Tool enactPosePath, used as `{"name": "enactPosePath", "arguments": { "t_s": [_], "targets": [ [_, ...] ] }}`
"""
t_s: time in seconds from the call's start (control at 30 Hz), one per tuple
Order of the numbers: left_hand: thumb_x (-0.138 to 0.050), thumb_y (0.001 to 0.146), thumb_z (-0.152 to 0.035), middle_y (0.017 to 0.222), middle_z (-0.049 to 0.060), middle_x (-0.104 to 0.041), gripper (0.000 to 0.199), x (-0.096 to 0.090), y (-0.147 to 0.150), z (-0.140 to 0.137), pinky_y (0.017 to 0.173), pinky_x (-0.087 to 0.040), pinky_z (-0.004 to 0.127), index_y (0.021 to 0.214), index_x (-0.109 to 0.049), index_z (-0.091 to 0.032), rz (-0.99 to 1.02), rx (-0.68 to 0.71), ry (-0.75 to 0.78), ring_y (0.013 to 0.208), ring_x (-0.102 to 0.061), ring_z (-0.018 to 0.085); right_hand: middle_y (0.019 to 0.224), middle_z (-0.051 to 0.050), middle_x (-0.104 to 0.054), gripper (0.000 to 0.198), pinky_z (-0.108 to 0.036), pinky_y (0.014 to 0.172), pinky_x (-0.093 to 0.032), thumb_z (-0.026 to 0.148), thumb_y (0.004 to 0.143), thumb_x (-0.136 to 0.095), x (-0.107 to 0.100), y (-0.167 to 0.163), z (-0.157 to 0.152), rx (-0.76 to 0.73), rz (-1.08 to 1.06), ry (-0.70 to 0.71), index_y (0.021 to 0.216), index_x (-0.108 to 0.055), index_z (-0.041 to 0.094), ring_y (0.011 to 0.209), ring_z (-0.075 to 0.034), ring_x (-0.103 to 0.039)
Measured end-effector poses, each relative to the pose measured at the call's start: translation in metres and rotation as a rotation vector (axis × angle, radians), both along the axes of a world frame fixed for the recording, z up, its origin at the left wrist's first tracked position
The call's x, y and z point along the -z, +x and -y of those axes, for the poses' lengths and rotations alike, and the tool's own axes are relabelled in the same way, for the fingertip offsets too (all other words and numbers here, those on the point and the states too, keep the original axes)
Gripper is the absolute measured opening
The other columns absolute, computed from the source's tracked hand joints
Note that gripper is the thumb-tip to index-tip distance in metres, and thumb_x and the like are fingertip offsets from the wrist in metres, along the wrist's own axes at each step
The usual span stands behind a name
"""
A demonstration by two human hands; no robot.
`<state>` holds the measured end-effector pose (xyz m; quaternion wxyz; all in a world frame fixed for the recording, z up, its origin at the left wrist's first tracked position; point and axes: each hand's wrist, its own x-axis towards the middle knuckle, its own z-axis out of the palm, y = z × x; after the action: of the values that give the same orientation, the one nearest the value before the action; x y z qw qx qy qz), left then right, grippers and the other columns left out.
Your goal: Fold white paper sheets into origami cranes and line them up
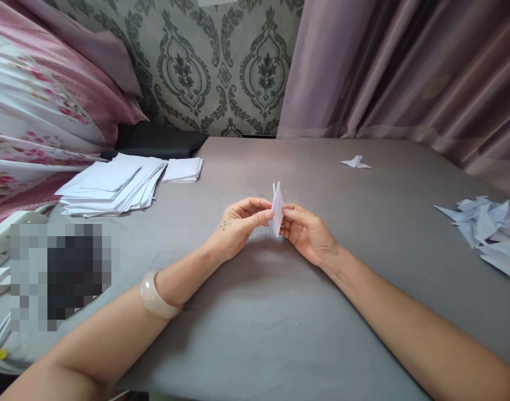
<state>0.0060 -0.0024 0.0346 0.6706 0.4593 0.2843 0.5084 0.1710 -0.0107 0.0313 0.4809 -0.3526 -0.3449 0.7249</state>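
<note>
A small piece of folded white paper (278,210) stands upright between my two hands, above the middle of the grey-covered table (255,323). It is a narrow diamond shape with pointed ends and more than one layer at the top. My left hand (244,225) pinches its left side between thumb and fingers. From the other side, my right hand (308,231) grips the right edge with its fingertips. Some of the right fingers are partly hidden behind the paper and the hand itself.
White paper sheets (112,181) lie in a stack at the left, beside a smaller stack (183,170). A folded paper piece (356,162) rests at the back right. Several more folded pieces (489,225) are heaped at the right edge. A power strip (6,236) lies far left.
</note>
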Motion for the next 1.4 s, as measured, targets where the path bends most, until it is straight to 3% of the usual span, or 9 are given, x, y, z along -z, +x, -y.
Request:
{"name": "enactPosePath", "arguments": {
  "t_s": [1.03,1.17,1.4],
  "targets": [
    [-0.076,0.074,-0.023,0.080,0.003,-0.070,0.016,0.0000,0.0011,-0.0011,0.071,-0.048,0.024,0.087,-0.073,-0.015,0.048,0.092,-0.079,0.070,-0.061,0.010,0.078,-0.002,-0.068,0.011,-0.032,0.071,-0.041,0.030,0.078,-0.064,0.0009,0.0034,-0.0018,-0.038,-0.030,0.051,0.083,-0.068,0.021,0.076,-0.018,-0.062],
    [-0.073,0.074,-0.021,0.078,0.003,-0.069,0.018,0.0025,0.0004,-0.0018,0.067,-0.048,0.024,0.091,-0.070,-0.014,0.006,0.027,-0.071,0.067,-0.060,0.009,0.075,-0.001,-0.067,0.011,-0.031,0.068,-0.041,0.032,0.075,-0.067,0.0037,0.0028,-0.0019,0.050,0.057,0.078,0.078,-0.067,0.021,0.073,-0.016,-0.059],
    [-0.075,0.070,-0.022,0.077,0.003,-0.069,0.019,0.0052,-0.0008,-0.0015,0.067,-0.045,0.025,0.086,-0.069,-0.014,-0.204,-0.046,-0.021,0.069,-0.061,0.012,0.069,0.000,-0.064,0.015,-0.029,0.062,-0.040,0.036,0.075,-0.067,0.0051,0.0005,0.0020,0.139,0.362,0.266,0.075,-0.066,0.021,0.066,-0.014,-0.056]
  ]
}}
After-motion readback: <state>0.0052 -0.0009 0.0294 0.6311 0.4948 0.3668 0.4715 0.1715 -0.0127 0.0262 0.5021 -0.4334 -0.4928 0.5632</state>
